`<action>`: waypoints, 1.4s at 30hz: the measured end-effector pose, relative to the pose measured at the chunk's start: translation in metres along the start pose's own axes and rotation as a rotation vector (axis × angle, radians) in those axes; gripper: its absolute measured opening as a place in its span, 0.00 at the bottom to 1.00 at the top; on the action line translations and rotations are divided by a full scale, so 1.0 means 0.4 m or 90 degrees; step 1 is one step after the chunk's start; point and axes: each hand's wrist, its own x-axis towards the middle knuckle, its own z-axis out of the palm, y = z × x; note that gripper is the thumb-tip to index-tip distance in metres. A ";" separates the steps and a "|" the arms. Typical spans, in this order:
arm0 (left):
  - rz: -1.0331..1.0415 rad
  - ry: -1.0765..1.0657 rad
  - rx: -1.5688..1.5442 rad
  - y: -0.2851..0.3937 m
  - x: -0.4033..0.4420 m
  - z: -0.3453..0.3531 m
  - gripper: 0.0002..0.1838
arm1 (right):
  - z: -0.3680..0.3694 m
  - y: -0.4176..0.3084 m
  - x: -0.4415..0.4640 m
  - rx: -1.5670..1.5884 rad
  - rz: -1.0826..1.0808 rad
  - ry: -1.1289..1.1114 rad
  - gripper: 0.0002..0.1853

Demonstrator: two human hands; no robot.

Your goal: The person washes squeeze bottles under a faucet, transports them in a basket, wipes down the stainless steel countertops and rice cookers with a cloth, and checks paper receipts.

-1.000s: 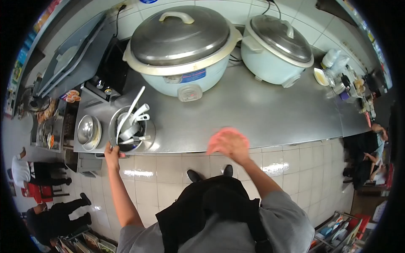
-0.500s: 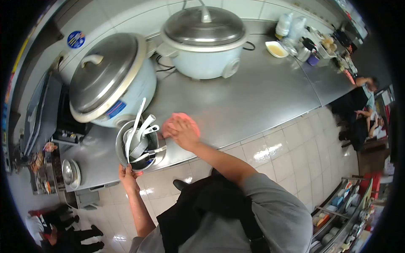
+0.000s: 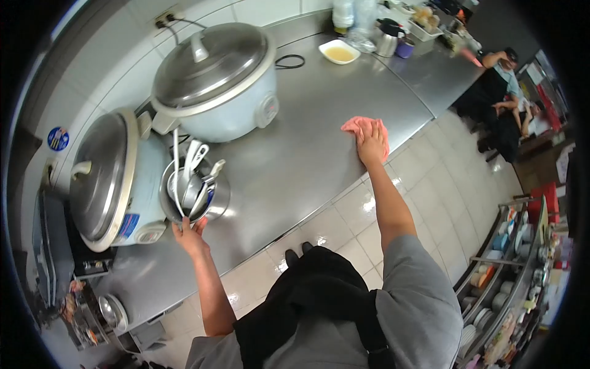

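Note:
A metal pot point(image 3: 219, 195) stands beside the rice cookers, full of ladles, spoons and other utensils point(image 3: 195, 184). A long white handle point(image 3: 176, 166) sticks up from it. At its near rim is my left hand point(image 3: 193, 238), with closed fingers on the edge. Farther right, my right hand point(image 3: 370, 147) presses a pink cloth point(image 3: 354, 125) against the steel counter point(image 3: 289, 166), close to the front edge. Part of the cloth is hidden under the palm and fingers.
Two large lidded rice cookers, the left one point(image 3: 144, 178) and the right one point(image 3: 233, 114), stand along the tiled wall. A bowl of yellowish liquid point(image 3: 339, 53) and a steel jug point(image 3: 387, 40) sit at the back. People point(image 3: 501, 92) are beyond the counter's far end.
My right hand has swept the pink cloth far to the right along the counter. The pot has shifted back from the front edge, with my left hand still at its rim. The view has turned.

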 end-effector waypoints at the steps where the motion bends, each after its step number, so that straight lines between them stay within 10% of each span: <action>1: 0.008 -0.005 0.008 -0.013 0.004 0.002 0.25 | -0.015 0.028 -0.025 -0.019 -0.021 0.038 0.24; 6: 0.053 0.103 -0.106 -0.127 -0.130 0.055 0.23 | -0.071 -0.087 -0.237 0.056 -0.056 0.038 0.28; 11: 0.070 -0.261 0.263 -0.357 -0.432 0.237 0.09 | -0.161 -0.184 -0.325 0.248 -0.297 -0.151 0.28; 18: 0.139 -0.500 0.223 -0.385 -0.605 0.836 0.05 | -0.110 0.240 0.068 0.187 -0.224 -0.037 0.25; 31: 0.165 -0.598 0.332 -0.599 -0.768 1.309 0.19 | 0.075 0.747 0.597 0.046 -0.128 -0.068 0.24; 42: 0.160 -0.666 0.330 -0.697 -0.876 1.949 0.17 | 0.145 1.605 1.032 -0.068 0.130 -0.004 0.23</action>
